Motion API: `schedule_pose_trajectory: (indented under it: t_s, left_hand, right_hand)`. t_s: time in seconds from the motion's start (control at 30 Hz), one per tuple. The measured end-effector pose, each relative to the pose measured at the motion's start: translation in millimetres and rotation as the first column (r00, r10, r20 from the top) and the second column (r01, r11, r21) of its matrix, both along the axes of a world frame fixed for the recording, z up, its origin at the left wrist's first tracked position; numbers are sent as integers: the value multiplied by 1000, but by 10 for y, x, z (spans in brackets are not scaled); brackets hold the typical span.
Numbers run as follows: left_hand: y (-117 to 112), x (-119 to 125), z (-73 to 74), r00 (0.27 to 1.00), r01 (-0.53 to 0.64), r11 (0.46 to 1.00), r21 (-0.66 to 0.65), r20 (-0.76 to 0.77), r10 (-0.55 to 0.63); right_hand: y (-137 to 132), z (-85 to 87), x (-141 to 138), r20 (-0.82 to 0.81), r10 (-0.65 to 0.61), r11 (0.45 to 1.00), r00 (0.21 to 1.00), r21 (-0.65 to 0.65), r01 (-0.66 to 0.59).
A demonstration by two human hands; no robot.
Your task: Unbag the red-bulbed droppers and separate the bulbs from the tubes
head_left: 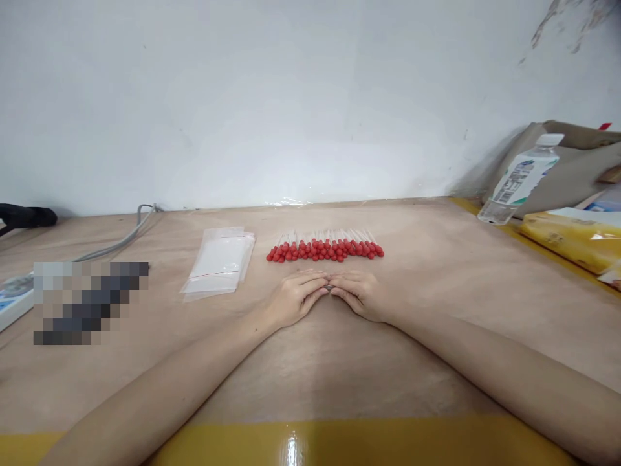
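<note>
My left hand (pixel 301 296) and my right hand (pixel 356 293) meet at the fingertips over the middle of the table. In each one the thumb is drawn in toward bent fingers. A small shiny sliver shows between the fingertips, too little to name. Just beyond the hands lies a wide row of thin white sticks with round red heads (pixel 325 250), heads toward me, packed side by side and partly overlapping. To the left of the row rests a small stack of clear zip bags (pixel 218 262), each with a red line near one end.
A clear plastic bottle (pixel 521 181) leans against a grey-brown box (pixel 572 171) at the right. Near them lies a yellow packet (pixel 572 238). At the left are a grey cable (pixel 116 246), a white power strip (pixel 17 307), a black object (pixel 29 217) and a pixelated dark item (pixel 97 304).
</note>
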State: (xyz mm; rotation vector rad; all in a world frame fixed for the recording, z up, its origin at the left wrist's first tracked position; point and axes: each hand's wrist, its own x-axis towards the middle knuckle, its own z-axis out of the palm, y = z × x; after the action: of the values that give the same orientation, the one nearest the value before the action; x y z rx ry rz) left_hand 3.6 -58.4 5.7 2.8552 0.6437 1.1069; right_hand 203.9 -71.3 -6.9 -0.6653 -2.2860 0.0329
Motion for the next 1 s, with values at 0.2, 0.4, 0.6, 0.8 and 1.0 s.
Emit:
schedule_pose_trajectory:
  t_s: [0.2, 0.4, 0.6, 0.8, 1.0]
  left_hand:
    - [9, -17, 26, 999, 7, 1000, 19, -51, -6]
    - [-14, -46, 58, 994, 28, 999, -17, -107, -30]
    - [-31, -65, 65, 989, 40, 995, -92, -137, -53]
    - [-53, -77, 99, 980, 16, 987, -163, -194, -48]
    - [-77, -127, 96, 976, -6, 975, -220, -213, -42]
  right_hand:
    - [-22, 16, -17, 27, -5, 1000, 1000, 20, 4]
    - [-44, 40, -10, 47, 12, 999, 999, 39, -14]
    - [-57, 51, -9, 77, -3, 992, 997, 124, -7]
    - [-79, 68, 4, 101, -34, 972, 994, 233, 10]
    - [-101, 66, 18, 123, -60, 953, 991, 303, 20]
